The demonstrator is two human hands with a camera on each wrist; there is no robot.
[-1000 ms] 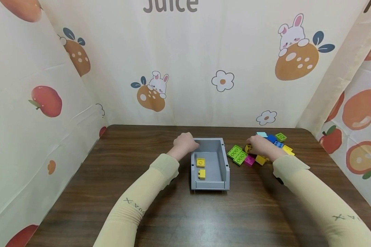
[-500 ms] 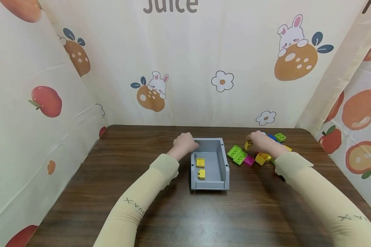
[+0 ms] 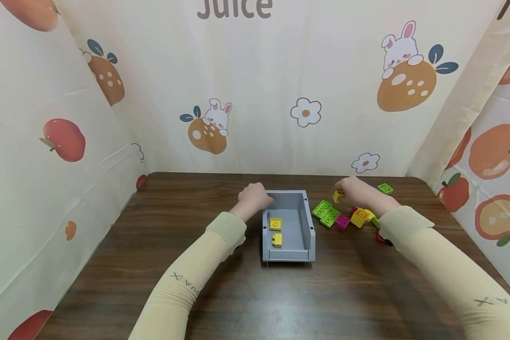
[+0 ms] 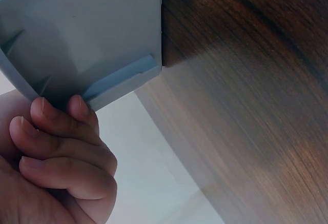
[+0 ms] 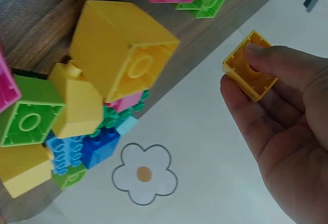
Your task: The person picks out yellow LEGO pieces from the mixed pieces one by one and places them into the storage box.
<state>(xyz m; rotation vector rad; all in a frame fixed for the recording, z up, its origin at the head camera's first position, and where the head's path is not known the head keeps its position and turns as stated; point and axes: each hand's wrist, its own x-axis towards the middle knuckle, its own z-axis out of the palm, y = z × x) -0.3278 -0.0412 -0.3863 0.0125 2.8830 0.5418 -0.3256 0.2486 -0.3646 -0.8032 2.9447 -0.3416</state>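
Observation:
A grey open-topped bin (image 3: 289, 255) stands mid-table with a flat yellow brick (image 3: 276, 224) and a small yellow brick (image 3: 278, 240) inside. My left hand (image 3: 255, 197) grips the bin's far left corner; in the left wrist view, curled fingers (image 4: 66, 126) lie against its grey wall (image 4: 92, 34). To the right, my right hand (image 3: 359, 192) pinches a yellow building brick (image 3: 338, 196) above the table, beyond the green bricks. In the right wrist view the thumb presses into the hollow underside of this yellow brick (image 5: 256, 80), fingers behind it.
A pile of building bricks lies right of the bin: green bricks (image 3: 326, 213), a magenta brick (image 3: 342, 221) and a yellow brick (image 3: 359, 217). Blue bricks (image 5: 100, 147) show in the right wrist view. A printed curtain (image 3: 255, 71) hangs behind the table.
My right hand has risen slightly away from the pile and moved a little left with the yellow brick, uncovering more bricks by its wrist. The left hand and bin have stayed still.

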